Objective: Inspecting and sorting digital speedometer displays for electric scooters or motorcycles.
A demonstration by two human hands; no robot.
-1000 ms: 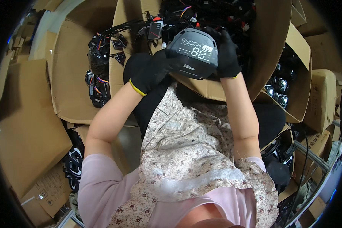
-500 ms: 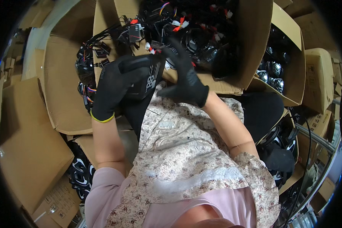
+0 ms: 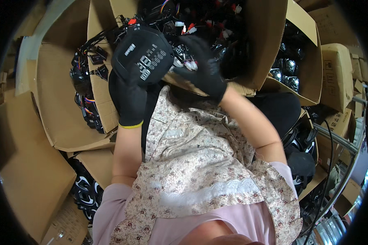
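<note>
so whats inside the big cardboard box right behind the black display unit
The cardboard box holds a tangle of black wiring with red and white connectors. The black display unit and both hands, left and right, cover its near part, so the bottom is hidden.

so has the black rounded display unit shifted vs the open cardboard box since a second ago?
Yes. The black rounded display unit has moved left, from the open cardboard box's middle to its left flap, held by the left hand.
</note>
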